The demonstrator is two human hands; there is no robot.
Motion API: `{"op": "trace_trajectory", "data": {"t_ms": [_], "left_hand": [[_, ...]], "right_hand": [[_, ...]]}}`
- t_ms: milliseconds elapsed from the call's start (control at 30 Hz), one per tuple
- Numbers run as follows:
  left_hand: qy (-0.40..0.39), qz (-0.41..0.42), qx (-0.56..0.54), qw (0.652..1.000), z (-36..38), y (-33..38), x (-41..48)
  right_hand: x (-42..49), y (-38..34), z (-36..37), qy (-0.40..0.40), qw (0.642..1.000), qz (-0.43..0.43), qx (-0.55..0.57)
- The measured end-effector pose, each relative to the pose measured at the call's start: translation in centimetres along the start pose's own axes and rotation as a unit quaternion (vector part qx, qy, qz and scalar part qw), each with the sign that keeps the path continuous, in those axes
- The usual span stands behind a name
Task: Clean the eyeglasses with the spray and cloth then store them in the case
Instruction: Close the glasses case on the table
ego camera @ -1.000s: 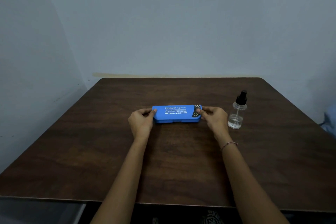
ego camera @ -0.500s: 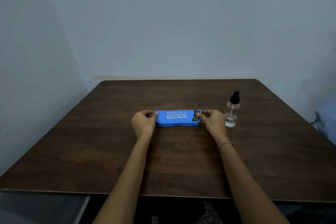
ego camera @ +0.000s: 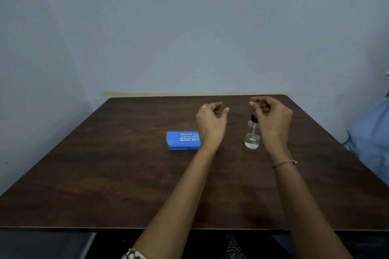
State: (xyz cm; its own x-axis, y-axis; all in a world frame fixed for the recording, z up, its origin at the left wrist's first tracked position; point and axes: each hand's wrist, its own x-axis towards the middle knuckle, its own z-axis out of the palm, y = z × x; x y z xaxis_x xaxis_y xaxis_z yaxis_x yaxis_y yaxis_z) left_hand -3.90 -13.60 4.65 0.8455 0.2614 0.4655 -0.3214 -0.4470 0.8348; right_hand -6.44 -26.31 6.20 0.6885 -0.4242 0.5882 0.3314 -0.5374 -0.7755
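Observation:
A closed blue eyeglass case (ego camera: pixel 182 141) with white lettering lies flat on the dark wooden table (ego camera: pixel 126 174); my left wrist covers its right end. To its right stands a small clear spray bottle (ego camera: pixel 252 137) with a black cap. My left hand (ego camera: pixel 211 120) hovers above the case's right end, fingers loosely curled, holding nothing. My right hand (ego camera: pixel 271 118) is lifted just right of the bottle's cap and overlaps it, fingers also loosely curled and empty. No eyeglasses or cloth show.
Pale blue walls close in behind and to the left of the table. A light blue cloth-like shape (ego camera: pixel 370 132) sits beyond the table's right edge. Patterned fabric (ego camera: pixel 233 246) shows below the table's front edge.
Both hands have let go of the case's ends and risen, moving rightward and farther back. The case stays closed on the table. The view has shifted to the right.

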Motion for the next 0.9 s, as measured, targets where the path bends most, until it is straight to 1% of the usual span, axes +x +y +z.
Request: {"op": "trace_trajectory", "data": {"t_ms": [67,133,233,333,500,733,900], "left_hand": [[-0.022,0.005,-0.004,1.000,1.6,0.7,-0.5],[-0.061,0.000,0.003,0.998,3.3,0.9,-0.9],[-0.122,-0.013,0.025,0.992,5.7,0.5,-1.8],[-0.155,-0.021,0.035,0.987,7.0,0.1,-2.6],[-0.137,-0.024,0.016,0.990,7.7,-0.1,-2.7],[-0.118,-0.021,0.007,0.993,7.2,-0.3,-2.0],[-0.090,-0.028,-0.002,0.996,5.8,-0.8,-1.1]], "right_hand": [[0.8,1.2,-1.2,0.010,1.000,-0.007,-0.028],[1.3,2.7,-2.0,-0.009,0.997,0.010,-0.072],[1.4,4.8,-2.6,-0.074,0.987,0.068,-0.126],[1.0,6.3,-2.7,-0.136,0.976,0.100,-0.137],[1.0,7.6,-2.5,-0.171,0.972,0.125,-0.103],[1.1,7.3,-1.4,-0.159,0.977,0.129,-0.057],[1.1,6.1,-0.1,-0.178,0.976,0.121,-0.039]]}}
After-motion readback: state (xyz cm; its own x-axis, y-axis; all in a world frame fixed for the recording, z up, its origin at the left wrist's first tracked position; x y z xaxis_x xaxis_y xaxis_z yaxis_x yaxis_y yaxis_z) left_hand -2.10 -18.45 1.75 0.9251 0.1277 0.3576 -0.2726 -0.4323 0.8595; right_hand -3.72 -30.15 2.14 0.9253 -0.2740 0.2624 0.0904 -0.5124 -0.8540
